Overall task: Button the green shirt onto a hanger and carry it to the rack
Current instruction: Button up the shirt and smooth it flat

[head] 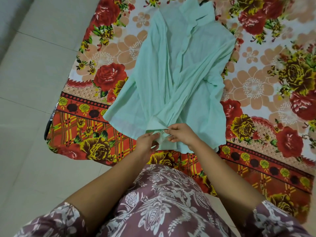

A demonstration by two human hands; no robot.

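One green shirt (164, 65) lies flat on a floral sheet (256, 86). It is thin, pale mint cloth, finely crinkled and soft, with long folds running down its length. Its stiff pointed collar (201, 16) is at the far end and its hem at the near end, close to the person. One long sleeve crosses the front slantwise from the far right shoulder and ends in a smoother, firmer cuff (153, 125) at the hem.

That cuff sits between the two hands. The left hand (146, 141) pinches its near edge from the left, thumb under and fingers (150, 135) on top. The right hand (183, 134) pinches it from the right with curled thumb and forefinger (the fingertips of the two hands almost meet over the cloth). The cuff's opening is bunched up between them; whether a button is there is too small to tell.

The sheet is printed with red roses, peach blossoms and a plaid border. Smooth pale floor tiles (34, 86) lie to its left. The person wears one mauve garment (162, 202) with a white leaf print.
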